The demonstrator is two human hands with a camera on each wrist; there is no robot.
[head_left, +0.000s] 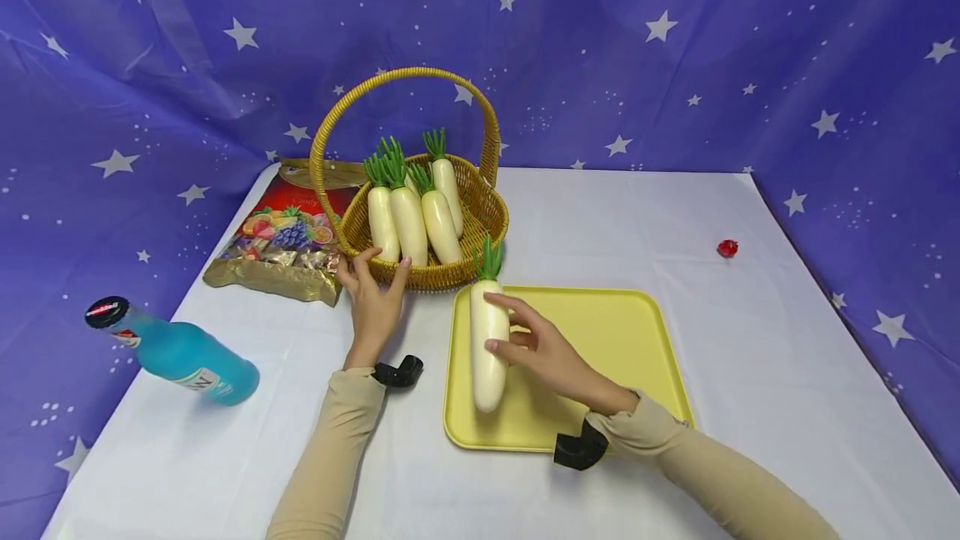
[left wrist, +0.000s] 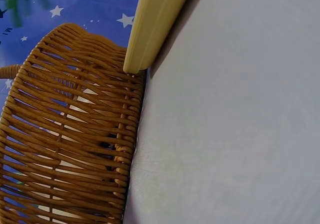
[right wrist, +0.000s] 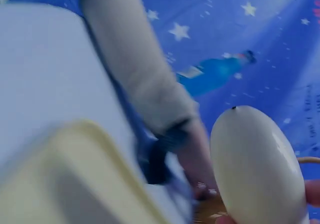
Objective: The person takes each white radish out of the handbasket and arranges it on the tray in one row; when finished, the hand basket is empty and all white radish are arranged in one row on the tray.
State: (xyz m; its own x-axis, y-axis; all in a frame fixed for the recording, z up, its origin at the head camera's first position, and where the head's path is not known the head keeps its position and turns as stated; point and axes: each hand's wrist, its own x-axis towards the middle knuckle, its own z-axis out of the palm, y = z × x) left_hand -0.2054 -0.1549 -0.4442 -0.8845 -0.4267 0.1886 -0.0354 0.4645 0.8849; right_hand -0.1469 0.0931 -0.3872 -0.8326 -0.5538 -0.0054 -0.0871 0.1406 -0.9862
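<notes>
In the head view my right hand (head_left: pixel 551 357) pinches a white radish (head_left: pixel 489 348) between thumb and fingers, its green leaf stalks pointing away from me. The radish is above the left part of a yellow tray (head_left: pixel 600 298). Its pale rounded end (right wrist: pixel 257 169) fills the lower right of the right wrist view. At the near rim of a wicker basket (head_left: pixel 442 277), my left hand (head_left: pixel 375 307) grips with thumb and bent fingers. Several more white radishes (head_left: pixel 407 223) lean inside the basket. The left wrist view shows the basket's woven side (left wrist: pixel 70 134) but not the hand.
Behind and left of the basket lies a candy bag (head_left: pixel 285 232). A blue bottle (head_left: pixel 198 361) stands at the left of the white-covered table (head_left: pixel 765 357). A small red object (head_left: pixel 727 248) sits at the far right. Starry purple cloth (head_left: pixel 600 48) hangs around the table.
</notes>
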